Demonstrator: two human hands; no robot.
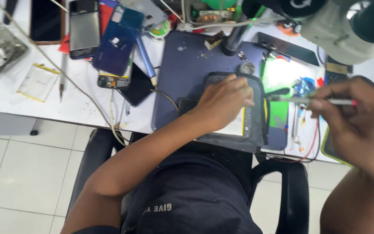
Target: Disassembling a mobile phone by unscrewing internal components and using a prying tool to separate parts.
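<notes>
Nearest the camera, on one dark blue rubber work mat (182, 69), lies one opened black phone with its yellow-edged battery showing (243, 123). One left hand (221, 104) rests flat on that phone, fingers (243, 89) lying close together and pressing down. One right hand (356, 117) hovers just right of it, fingers pinching one thin silver tool with a red end (321, 101). Farther back on the white tabletop (78, 104) lie one blue phone back cover (117, 39) and one grey phone (84, 28), side by side.
</notes>
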